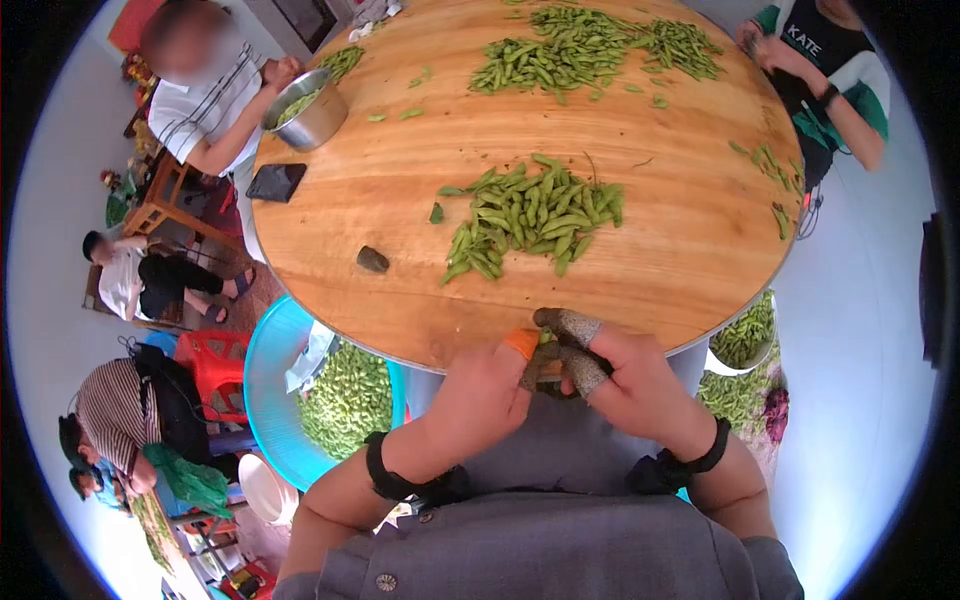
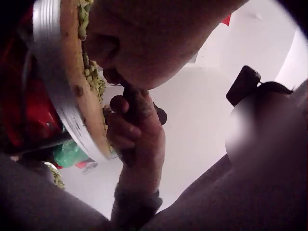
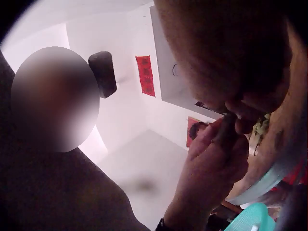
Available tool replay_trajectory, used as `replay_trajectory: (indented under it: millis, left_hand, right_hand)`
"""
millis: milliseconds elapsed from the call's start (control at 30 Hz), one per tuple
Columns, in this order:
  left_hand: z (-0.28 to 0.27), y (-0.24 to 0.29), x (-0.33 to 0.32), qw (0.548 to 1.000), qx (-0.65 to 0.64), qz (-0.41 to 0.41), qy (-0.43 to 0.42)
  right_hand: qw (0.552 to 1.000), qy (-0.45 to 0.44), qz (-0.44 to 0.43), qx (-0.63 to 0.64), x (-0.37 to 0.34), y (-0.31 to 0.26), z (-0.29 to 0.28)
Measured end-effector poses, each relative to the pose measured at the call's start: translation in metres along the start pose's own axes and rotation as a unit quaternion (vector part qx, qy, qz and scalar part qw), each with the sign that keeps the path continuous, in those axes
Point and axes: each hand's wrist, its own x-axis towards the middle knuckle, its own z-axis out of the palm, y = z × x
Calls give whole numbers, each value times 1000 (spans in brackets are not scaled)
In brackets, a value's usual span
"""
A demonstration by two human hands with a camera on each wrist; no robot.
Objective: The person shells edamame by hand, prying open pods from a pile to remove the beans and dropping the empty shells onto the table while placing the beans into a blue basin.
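Observation:
Both hands meet at the near edge of the round wooden table (image 1: 690, 170). My left hand (image 1: 470, 395), with orange and dark coverings on its fingers, pinches a green soybean pod (image 1: 545, 338), mostly hidden between the fingertips. Speckled grey covers wrap two digits of my right hand (image 1: 645, 380), which grips the same pod from the other side. In the left wrist view the right hand (image 2: 139, 134) shows curled, close against the left. The right wrist view has the left hand (image 3: 211, 163) with bent fingers. Just beyond both hands lies a pile of soybean pods (image 1: 530, 215).
A dark stone-like lump (image 1: 372, 260) and a phone (image 1: 276, 182) lie left. Farther off are a metal pot (image 1: 325, 115) and a larger pod heap (image 1: 560, 50). Below stand a blue basin (image 1: 265, 400) of shelled beans and a white bucket (image 1: 735, 368). People sit around.

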Motion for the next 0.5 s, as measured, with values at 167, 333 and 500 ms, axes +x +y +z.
replay_trajectory:
  millis: [167, 333, 500]
  left_hand:
    - [-2, -9, 4, 914, -382, -118, -64]
    - [-7, -8, 6, 687, -665, -257, -139]
    - [14, -14, 14, 911, -406, -67, -37]
  right_hand:
    - [916, -72, 215, 332, 8, -7, -8]
    - [881, -82, 262, 386, 14, -14, -11]
    - [996, -12, 25, 85, 10, 0, -8]
